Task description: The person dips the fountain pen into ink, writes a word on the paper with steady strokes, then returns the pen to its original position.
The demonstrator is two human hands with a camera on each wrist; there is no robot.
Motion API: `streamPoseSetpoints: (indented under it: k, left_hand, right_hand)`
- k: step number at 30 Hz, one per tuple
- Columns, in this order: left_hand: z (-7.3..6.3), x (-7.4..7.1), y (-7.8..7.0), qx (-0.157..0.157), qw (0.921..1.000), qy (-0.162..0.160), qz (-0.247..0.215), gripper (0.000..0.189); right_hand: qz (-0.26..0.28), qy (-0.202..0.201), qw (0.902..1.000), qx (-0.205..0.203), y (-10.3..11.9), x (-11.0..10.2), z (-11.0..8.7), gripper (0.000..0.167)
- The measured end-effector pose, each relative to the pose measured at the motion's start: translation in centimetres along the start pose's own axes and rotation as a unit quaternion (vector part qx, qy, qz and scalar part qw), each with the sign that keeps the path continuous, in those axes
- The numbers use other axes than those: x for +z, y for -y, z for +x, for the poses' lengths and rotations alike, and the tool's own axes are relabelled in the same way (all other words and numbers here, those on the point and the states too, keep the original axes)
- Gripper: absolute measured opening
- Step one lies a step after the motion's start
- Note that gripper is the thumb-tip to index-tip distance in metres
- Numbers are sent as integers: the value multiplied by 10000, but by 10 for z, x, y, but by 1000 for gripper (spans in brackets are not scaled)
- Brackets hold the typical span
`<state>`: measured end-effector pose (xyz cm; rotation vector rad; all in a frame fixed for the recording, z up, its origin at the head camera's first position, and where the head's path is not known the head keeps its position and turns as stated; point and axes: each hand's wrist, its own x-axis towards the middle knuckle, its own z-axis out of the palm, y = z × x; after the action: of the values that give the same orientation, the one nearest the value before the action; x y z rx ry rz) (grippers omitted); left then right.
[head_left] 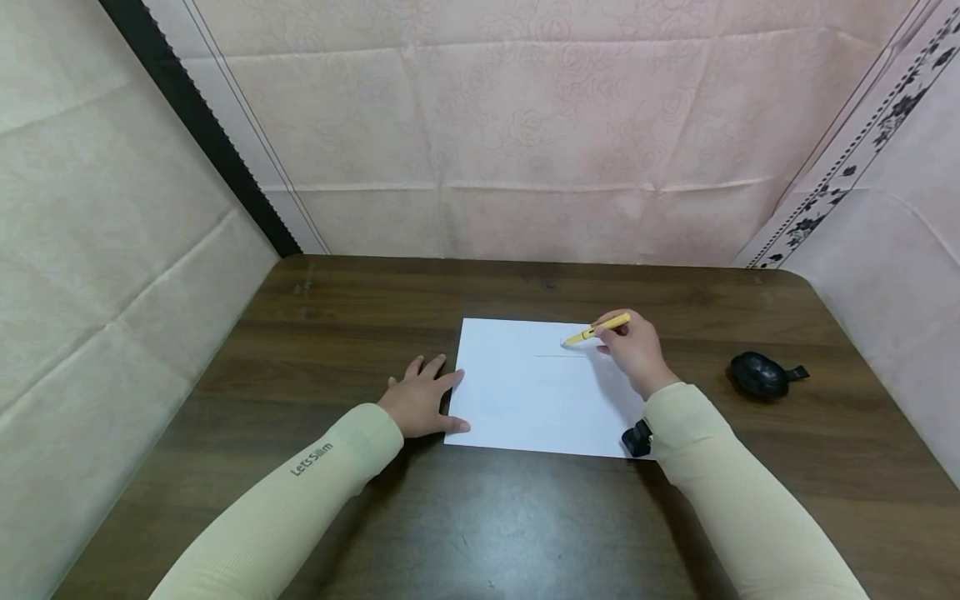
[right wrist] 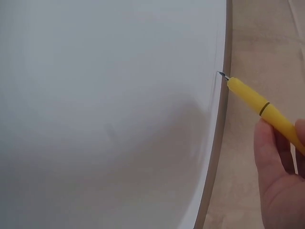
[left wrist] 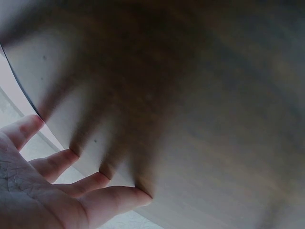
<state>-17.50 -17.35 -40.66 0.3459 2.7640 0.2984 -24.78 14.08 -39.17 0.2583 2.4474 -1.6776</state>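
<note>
A white sheet of paper (head_left: 517,400) lies on the brown table, with a thin dark line (head_left: 562,357) near its far edge. My right hand (head_left: 636,354) pinches a yellow fountain pen (head_left: 600,328) over the far right part of the sheet. In the right wrist view, the pen's metal nib (right wrist: 223,75) points at the paper close to its edge. Spread out at the sheet's left side, my left hand (head_left: 420,402) has its thumb on the paper. The left wrist view shows that hand's fingertips (left wrist: 143,192) resting on the surface, with blurred reflections or shadows beyond them.
A glossy black rounded object (head_left: 761,375) with a short tab sits on the table (head_left: 360,308) to the right of the paper. Pale patterned cloth (head_left: 525,133) hangs behind the table and at both sides. A small black device (head_left: 637,438) is at my right wrist.
</note>
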Motion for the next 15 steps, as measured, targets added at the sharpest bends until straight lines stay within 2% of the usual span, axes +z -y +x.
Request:
streamPoseSetpoints:
  k: [15]
  left_hand:
    - [1, 1, 2, 52, 10000, -46, 10, 85]
  right_hand:
    - [-79, 159, 9998, -67, 0, -2, -7, 26]
